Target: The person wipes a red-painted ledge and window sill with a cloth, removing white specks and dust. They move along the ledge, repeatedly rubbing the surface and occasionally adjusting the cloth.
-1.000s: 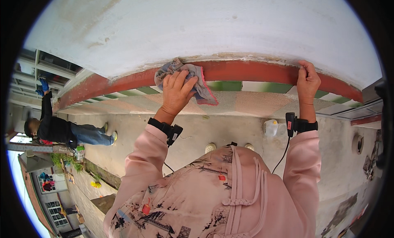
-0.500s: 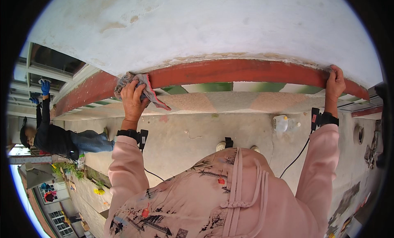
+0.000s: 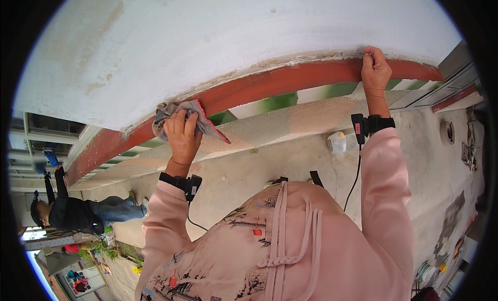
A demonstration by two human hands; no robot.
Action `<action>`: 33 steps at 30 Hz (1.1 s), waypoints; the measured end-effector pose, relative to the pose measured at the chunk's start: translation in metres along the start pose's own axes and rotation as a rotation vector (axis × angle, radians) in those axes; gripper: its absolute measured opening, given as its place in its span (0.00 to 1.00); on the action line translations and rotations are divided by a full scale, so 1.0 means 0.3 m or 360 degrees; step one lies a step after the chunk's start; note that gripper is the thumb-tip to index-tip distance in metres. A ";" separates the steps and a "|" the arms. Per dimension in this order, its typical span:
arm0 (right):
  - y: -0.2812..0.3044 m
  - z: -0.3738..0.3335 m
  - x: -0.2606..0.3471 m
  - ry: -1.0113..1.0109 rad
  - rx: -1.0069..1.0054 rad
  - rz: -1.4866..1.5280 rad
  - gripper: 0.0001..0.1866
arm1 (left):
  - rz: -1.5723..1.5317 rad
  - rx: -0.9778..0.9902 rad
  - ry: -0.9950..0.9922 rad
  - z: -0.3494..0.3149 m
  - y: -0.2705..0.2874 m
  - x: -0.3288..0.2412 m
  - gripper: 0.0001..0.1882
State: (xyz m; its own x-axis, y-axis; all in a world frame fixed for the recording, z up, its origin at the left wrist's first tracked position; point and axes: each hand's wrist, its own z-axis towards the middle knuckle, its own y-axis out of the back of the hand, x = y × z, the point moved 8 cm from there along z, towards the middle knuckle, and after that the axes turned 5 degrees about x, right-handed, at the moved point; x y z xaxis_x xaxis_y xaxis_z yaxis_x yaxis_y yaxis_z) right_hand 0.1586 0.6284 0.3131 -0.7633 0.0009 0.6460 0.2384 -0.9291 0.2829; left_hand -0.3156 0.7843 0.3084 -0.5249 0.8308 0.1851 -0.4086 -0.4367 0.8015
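Note:
My left hand (image 3: 182, 135) is closed over a grey cloth (image 3: 165, 115) with a red edge. It presses the cloth onto the red ledge (image 3: 280, 80) at the foot of a whitish wall surface (image 3: 249, 26). Farther right along the same ledge, my right hand (image 3: 376, 71) has its fingers curled together, right where the ledge meets the wall. Whether anything lies between those fingertips is hidden. Flaking plaster (image 3: 290, 61) runs along this seam. Black bands with small boxes and cables sit on both my wrists.
Green and white tiles (image 3: 311, 95) line the ledge's front above a pebbled wall face. A clear plastic jug (image 3: 337, 143) stands on the concrete floor (image 3: 290, 158). At left, another person (image 3: 78, 213) in dark clothes and blue gloves reaches toward windows (image 3: 52, 130). A round ring-shaped object (image 3: 446, 132) lies at right.
The view has turned and shifted. My right hand has come left along the ledge, closer to my left hand. The cloth stays under my left hand on the ledge.

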 end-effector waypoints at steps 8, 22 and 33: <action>0.007 -0.008 0.039 0.0026 -0.0009 0.0110 0.06 | -0.0066 -0.0011 -0.0187 0.340 -0.100 -0.474 0.30; 0.079 -0.001 0.070 -0.0253 0.0025 0.0487 0.06 | -0.0134 0.0049 -0.0337 0.673 -0.211 -0.908 0.29; -0.057 -0.304 0.483 0.0538 0.0264 0.0028 0.19 | -0.1668 0.0105 0.0232 0.657 -0.117 -0.504 0.13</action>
State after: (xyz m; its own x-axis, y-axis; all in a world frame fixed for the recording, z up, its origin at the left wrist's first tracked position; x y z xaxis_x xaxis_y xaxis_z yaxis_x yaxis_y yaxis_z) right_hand -0.0110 0.6108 0.3371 -0.9068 -0.1623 0.3891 0.3260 -0.8552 0.4030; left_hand -0.0746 0.7421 0.3645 -0.0202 0.7302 -0.6830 -0.6700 0.4972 0.5513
